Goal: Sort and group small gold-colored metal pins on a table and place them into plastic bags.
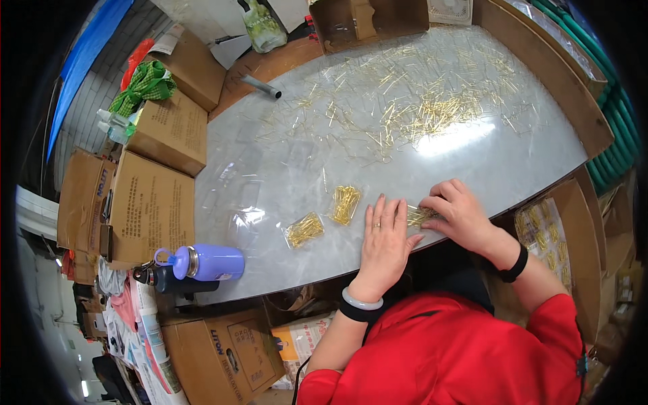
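Note:
My left hand (385,236) lies flat near the table's front edge, fingers stretched out, its fingertips beside a small bundle of thin gold wire pins (416,217). From the other side my right hand (457,212) has its fingers bent and closed on that bundle, partly covering it. Whether the bundle sits in a clear pack, I cannot tell. Left of my hands lie two small clear packs filled with gold pins, an upright pack (346,204) and a tilted pack (305,230). Loose gold pins (439,113) are heaped and scattered over the far part of the grey table (297,266).
Clear plastic pieces (246,192) lie on the table's left side. A purple bottle (219,262) and a dark bottle (182,280) stand at the left edge, near stacked cardboard boxes (154,209). A metal tube (262,86) lies beyond. At right, an open carton (584,243) holds several filled packs.

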{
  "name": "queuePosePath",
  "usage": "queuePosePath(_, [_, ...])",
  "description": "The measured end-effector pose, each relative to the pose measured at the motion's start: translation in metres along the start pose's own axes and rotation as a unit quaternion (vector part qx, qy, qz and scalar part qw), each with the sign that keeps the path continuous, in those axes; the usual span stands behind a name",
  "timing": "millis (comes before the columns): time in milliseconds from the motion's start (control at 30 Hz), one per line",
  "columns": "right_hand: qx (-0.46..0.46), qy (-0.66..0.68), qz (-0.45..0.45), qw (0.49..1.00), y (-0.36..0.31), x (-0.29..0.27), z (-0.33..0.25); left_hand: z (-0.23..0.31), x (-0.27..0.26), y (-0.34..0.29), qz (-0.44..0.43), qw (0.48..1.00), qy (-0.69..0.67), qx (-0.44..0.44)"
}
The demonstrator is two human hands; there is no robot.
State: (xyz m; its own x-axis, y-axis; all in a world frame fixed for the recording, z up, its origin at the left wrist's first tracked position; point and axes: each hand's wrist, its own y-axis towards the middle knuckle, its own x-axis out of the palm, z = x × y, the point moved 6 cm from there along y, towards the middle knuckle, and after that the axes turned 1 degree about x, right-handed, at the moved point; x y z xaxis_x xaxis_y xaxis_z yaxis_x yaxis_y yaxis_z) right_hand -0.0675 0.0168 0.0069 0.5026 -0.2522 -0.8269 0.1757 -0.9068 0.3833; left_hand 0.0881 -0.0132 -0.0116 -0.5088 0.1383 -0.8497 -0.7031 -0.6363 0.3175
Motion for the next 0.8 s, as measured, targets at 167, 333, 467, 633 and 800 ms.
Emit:
queuePosePath(167, [0.078, 0.028, 0.098, 0.992, -0.008, 0.010, -0.014, 0.005, 0.002, 0.001, 0.005, 1.000, 0.016, -0.007])
queuePosePath(333, [0.063, 0.244, 0.016, 0.968, -0.005, 0.028, -0.033, -0.002, 0.009, 0.001, 0.013, 0.999, 0.033, -0.020])
queuePosePath(467, [0.026, 0.182, 0.011, 0.983, 0.003, 0.006, -0.021, -0.004, 0.006, -0.002, 0.021, 1.000, 0.018, -0.009])
queuePosePath(633, [-0.038, 0.094, -0.033, 0.994, 0.008, 0.008, -0.006, -0.002, 0.003, -0.001, 0.031, 0.999, -0.020, -0.002])
queuePosePath(800, [-0.036, 0.109, -0.042, 0.992, 0.009, -0.003, -0.004, -0.001, -0.005, -0.004, 0.006, 0.998, -0.053, 0.014])
